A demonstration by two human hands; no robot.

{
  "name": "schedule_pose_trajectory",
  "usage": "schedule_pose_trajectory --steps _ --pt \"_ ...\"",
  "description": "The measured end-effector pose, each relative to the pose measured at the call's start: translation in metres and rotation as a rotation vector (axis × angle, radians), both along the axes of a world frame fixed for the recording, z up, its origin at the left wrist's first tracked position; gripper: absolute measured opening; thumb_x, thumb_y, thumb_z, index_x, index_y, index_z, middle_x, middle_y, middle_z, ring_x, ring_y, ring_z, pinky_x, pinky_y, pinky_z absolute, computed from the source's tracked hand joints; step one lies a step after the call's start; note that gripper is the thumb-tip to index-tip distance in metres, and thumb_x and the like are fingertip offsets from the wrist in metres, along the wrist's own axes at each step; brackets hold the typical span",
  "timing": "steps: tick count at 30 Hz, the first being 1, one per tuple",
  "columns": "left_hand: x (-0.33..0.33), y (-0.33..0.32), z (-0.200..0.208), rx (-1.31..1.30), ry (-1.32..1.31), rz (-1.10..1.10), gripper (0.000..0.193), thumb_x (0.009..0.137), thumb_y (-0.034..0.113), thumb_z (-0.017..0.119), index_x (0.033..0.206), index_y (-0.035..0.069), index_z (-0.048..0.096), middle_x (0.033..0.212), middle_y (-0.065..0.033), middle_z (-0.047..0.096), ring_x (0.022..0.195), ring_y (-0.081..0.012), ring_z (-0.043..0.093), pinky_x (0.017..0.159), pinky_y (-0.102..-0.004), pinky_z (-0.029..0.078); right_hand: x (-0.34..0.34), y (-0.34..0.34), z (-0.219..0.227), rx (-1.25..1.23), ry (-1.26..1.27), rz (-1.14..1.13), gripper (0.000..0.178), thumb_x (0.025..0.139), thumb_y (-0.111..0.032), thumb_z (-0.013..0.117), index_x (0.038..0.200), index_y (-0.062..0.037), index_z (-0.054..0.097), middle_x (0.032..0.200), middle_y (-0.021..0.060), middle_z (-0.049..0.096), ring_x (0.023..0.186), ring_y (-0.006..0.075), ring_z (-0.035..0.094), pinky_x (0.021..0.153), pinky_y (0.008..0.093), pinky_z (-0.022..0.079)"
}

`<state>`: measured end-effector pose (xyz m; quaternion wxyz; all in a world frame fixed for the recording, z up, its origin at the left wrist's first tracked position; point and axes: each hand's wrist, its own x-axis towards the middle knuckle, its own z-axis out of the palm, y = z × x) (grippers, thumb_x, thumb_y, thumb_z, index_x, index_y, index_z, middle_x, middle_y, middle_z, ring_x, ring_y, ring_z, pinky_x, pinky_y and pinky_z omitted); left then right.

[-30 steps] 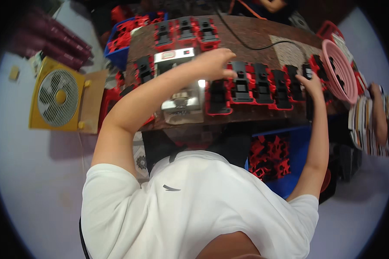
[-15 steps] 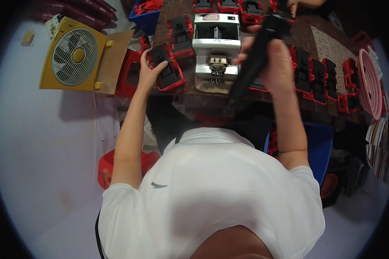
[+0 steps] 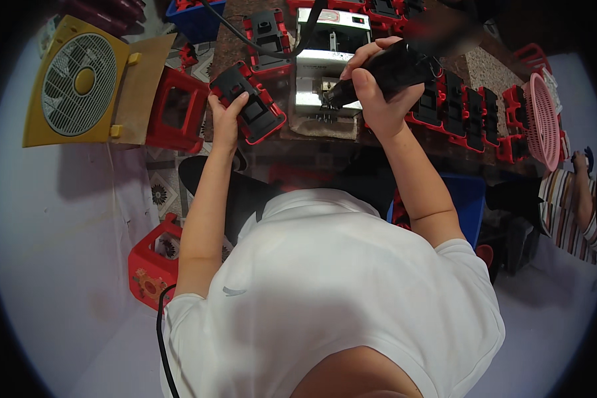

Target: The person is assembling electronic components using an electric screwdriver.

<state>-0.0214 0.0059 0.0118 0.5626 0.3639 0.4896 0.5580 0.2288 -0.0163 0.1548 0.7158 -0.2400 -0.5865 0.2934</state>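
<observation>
My left hand (image 3: 224,125) grips the near left edge of a red and black plastic housing (image 3: 253,109) at the table's front edge, thumb on its black face. In my right hand (image 3: 385,106) is a black electric screwdriver (image 3: 399,69), tilted, its tip pointing down and left. That tip is at the front pick-up of a white and silver screw feeder (image 3: 322,65); whether a screw is on it is too small to tell. A black cable (image 3: 262,52) arches over the feeder's left side.
More red and black housings stand behind (image 3: 266,36) and to the right (image 3: 452,99) on the brown table. A pink basket (image 3: 542,123) leans at the right end. A yellow fan (image 3: 79,83) and red stools (image 3: 154,268) are at left; a person in a striped top (image 3: 564,205) is at right.
My right hand has brought the screwdriver down and left, its tip now at the feeder. The left hand's housing is tilted more. The view has shifted; the striped sleeve's wearer shows more.
</observation>
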Motion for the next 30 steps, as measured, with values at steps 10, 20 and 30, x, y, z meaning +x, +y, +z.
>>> schedule_pose_trajectory --steps 10,20,30 --pt "0.014 -0.013 0.01 0.011 0.035 0.073 0.054 0.082 0.019 0.07 0.122 0.002 0.038 0.12 -0.0119 0.05 0.113 -0.0201 0.05 0.1 -0.0332 0.037 -0.005 0.001 -0.016 0.069 -0.23 0.036 0.052 0.08 -0.004 0.071 0.121 0.0022 0.041 0.086 0.0129 0.06 0.07 0.0168 0.06 0.062 0.0274 0.051" --pt "0.0 -0.002 0.002 0.146 0.134 -0.028 0.054 0.08 0.013 0.07 0.122 0.001 0.039 0.117 -0.0114 0.052 0.109 -0.0183 0.052 0.098 -0.0317 0.039 -0.01 0.007 -0.008 0.041 -0.132 0.033 0.047 0.075 0.001 0.074 0.114 0.0045 0.049 0.073 0.0063 0.062 0.062 0.0096 0.058 0.056 0.0212 0.046" --pt "0.007 -0.014 0.03 0.299 0.581 0.132 0.057 0.079 0.015 0.072 0.124 -0.001 0.04 0.115 -0.0144 0.055 0.106 -0.0243 0.055 0.097 -0.0348 0.041 -0.016 0.031 0.014 -0.09 -0.206 0.002 0.041 0.083 -0.029 0.076 0.101 -0.0007 0.051 0.07 0.0041 0.057 0.057 0.0102 0.054 0.051 0.0237 0.045"
